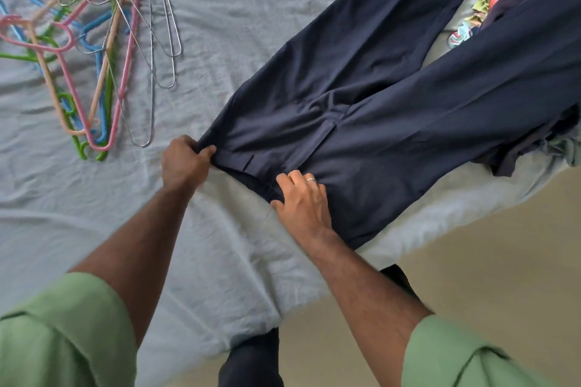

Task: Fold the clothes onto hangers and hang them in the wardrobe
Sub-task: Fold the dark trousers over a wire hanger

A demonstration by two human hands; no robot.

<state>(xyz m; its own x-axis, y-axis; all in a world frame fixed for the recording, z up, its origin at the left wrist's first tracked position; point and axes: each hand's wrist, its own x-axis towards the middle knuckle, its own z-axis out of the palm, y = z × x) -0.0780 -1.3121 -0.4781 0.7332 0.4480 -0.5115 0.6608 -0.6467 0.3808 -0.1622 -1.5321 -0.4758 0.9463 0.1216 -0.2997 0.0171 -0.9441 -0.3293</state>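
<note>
A pair of dark navy trousers [393,97] lies spread on the bed, waistband toward me and both legs running off to the upper right. My left hand [184,162] pinches the left corner of the waistband between thumb and curled fingers. My right hand [301,198], with a ring on one finger, rests on the middle of the waistband with its fingers bent into the cloth. A heap of several hangers [94,50], pink, blue, green, peach and bare wire, lies on the sheet at the upper left.
The bed has a wrinkled pale grey-blue sheet [220,9]. More clothes, dark and brightly patterned [481,12], are piled at the upper right. The bed's edge runs diagonally at the lower right, with beige floor [487,276] beyond it.
</note>
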